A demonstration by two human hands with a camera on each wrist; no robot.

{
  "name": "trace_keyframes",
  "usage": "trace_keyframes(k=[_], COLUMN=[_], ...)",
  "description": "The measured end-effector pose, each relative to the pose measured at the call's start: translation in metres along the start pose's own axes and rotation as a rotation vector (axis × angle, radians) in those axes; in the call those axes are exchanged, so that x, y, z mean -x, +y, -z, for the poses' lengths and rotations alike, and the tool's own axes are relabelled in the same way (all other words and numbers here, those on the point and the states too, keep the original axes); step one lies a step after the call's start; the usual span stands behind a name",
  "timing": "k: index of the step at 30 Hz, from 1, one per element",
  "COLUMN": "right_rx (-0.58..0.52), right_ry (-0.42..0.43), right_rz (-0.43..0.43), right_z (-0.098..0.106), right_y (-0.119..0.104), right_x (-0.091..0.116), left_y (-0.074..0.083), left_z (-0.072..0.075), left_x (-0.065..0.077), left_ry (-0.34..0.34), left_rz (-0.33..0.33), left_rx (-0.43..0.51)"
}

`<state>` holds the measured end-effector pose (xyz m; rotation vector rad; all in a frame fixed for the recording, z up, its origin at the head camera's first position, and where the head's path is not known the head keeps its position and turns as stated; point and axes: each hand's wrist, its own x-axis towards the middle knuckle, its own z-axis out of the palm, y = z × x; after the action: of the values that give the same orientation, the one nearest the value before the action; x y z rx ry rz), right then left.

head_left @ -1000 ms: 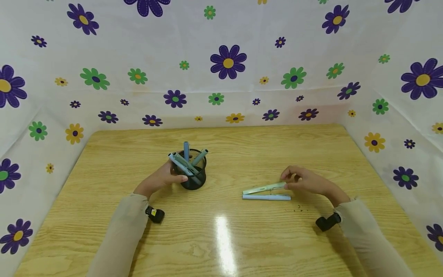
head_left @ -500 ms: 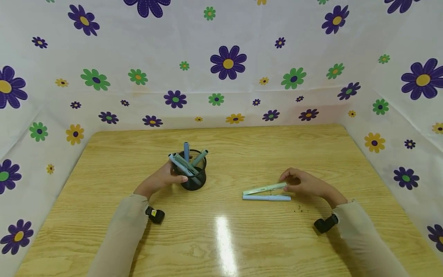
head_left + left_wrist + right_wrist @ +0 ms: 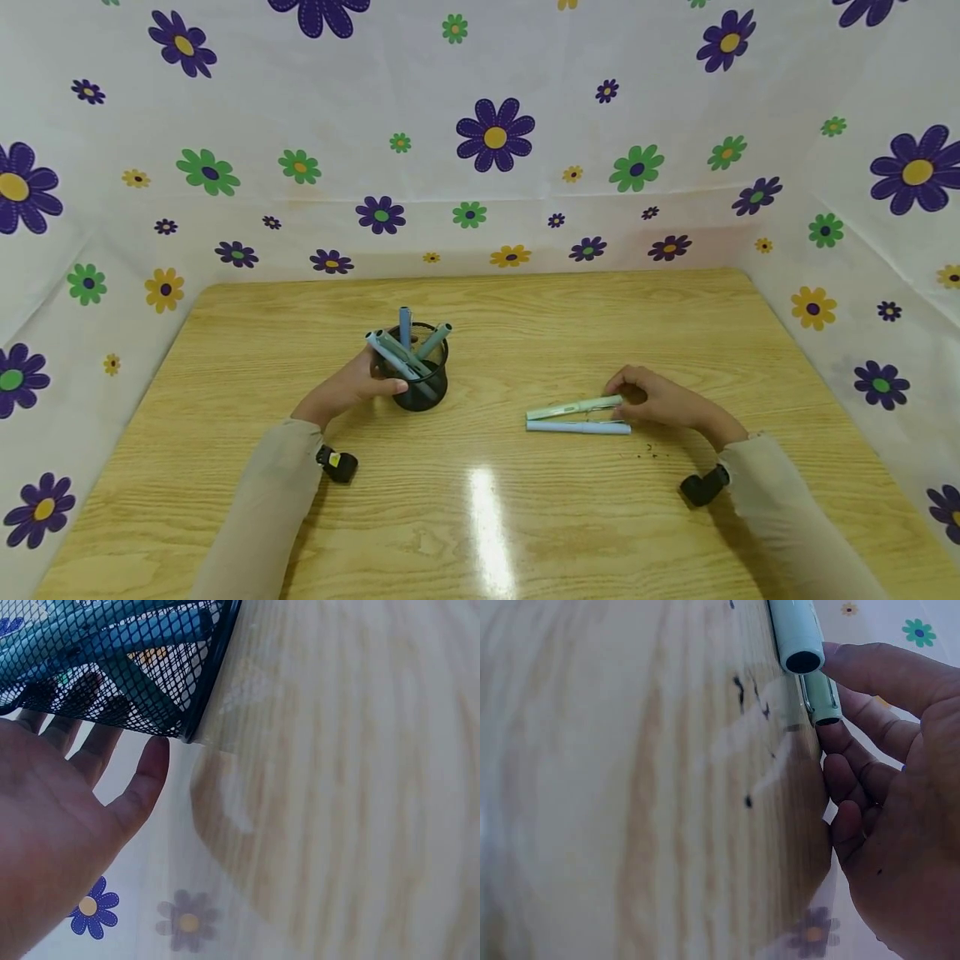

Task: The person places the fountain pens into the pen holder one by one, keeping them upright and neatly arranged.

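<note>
In the head view, my left hand [image 3: 348, 390] grips the near left side of a black mesh pen holder [image 3: 427, 396] standing on the table. Several blue and green pens [image 3: 405, 354] lean in it with their ends above the rim. To the right, two pens lie on the wood: a pale green pen [image 3: 573, 408], slightly slanted, and a light blue pen [image 3: 577, 428] in front of it. Thumb and forefinger of my right hand [image 3: 663, 398] pinch the green pen's right end. Close up in the right wrist view, the green pen's end [image 3: 823, 701] sits among my fingers, beside the blue pen's end [image 3: 799, 645].
The wooden table [image 3: 480, 308] is backed and flanked by white cloth [image 3: 337, 92] printed with flowers. Small dark marks [image 3: 649, 452] show on the wood near my right hand. A dark wrist camera [image 3: 705, 486] is strapped at each sleeve.
My right hand has shifted slightly left and nearer at the green pen's end, its fingers settling there. The left hand and pen holder stay put.
</note>
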<state>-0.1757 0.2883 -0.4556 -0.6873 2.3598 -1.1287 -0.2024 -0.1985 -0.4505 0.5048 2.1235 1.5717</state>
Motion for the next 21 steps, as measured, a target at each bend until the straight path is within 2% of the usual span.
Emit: trace_keyframes(k=[10,14,21], right_rx=[0.12,0.143,0.15], right_ry=[0.041,0.044,0.043], right_rz=[-0.046,-0.051,-0.024], right_z=[-0.0008,-0.0002,-0.0015], right_y=[-0.0019,-0.0034,-0.0044], right_x=[-0.0018,-0.0022,-0.0048], left_y=[0.0014,0.0008,-0.0006], left_z=[-0.0009,-0.001,0.0008], left_x=[0.0004,-0.0007,-0.0005], left_ry=[-0.014,-0.022,-0.008], left_rz=[-0.018,-0.026,0.001], left_rx=[0.007,0.005,0.002])
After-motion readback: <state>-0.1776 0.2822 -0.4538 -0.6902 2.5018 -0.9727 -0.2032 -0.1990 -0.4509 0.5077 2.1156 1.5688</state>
